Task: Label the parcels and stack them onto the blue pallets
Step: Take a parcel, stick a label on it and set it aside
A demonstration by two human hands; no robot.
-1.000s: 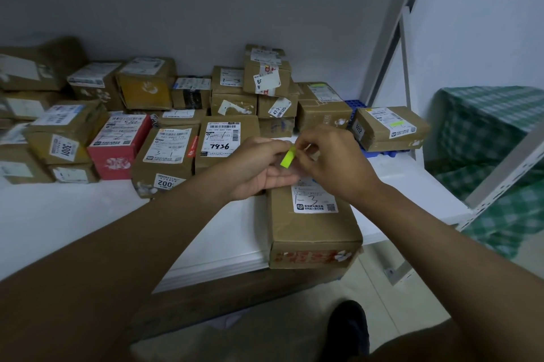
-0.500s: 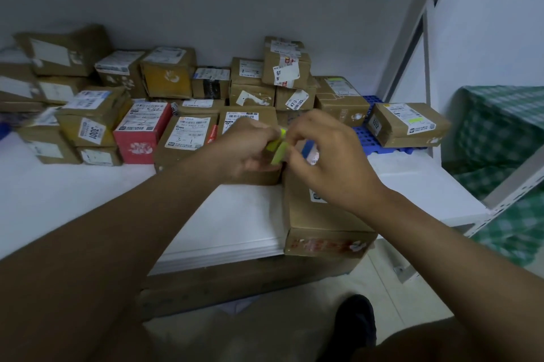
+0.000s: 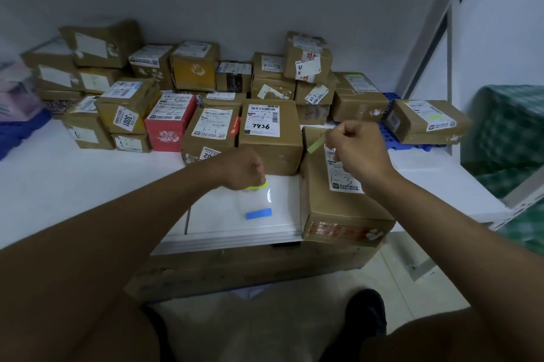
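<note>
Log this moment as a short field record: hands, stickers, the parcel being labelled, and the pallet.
left hand: holds the sticker sheet over the white table
sheet: carries a yellow-green sticker and a blue sticker
right hand: pinches a green sticker above the near parcel
near parcel: at the table's front edge, label marked 1-3
blue pallet: far right, one parcel on it
labelling: green sticker not yet stuck down
</note>
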